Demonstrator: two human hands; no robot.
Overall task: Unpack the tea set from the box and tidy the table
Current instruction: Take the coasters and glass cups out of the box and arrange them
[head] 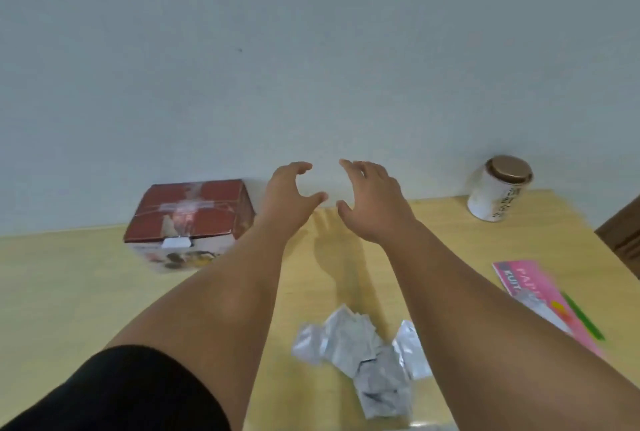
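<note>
A taped cardboard box (188,219) with a dark red top stands closed at the back left of the light wooden table (69,292), against the wall. My left hand (287,193) and my right hand (372,200) are stretched out side by side above the table's back middle, to the right of the box and apart from it. Both hands have curved, spread fingers facing each other and hold nothing. Several silver foil packets (363,351) lie in a loose heap near the front, between my forearms.
A white canister (498,190) with a bronze lid stands at the back right corner. A pink printed package (540,295) with a green stick beside it lies at the right edge. A dark wooden piece shows past the table's right side. A plain wall is behind.
</note>
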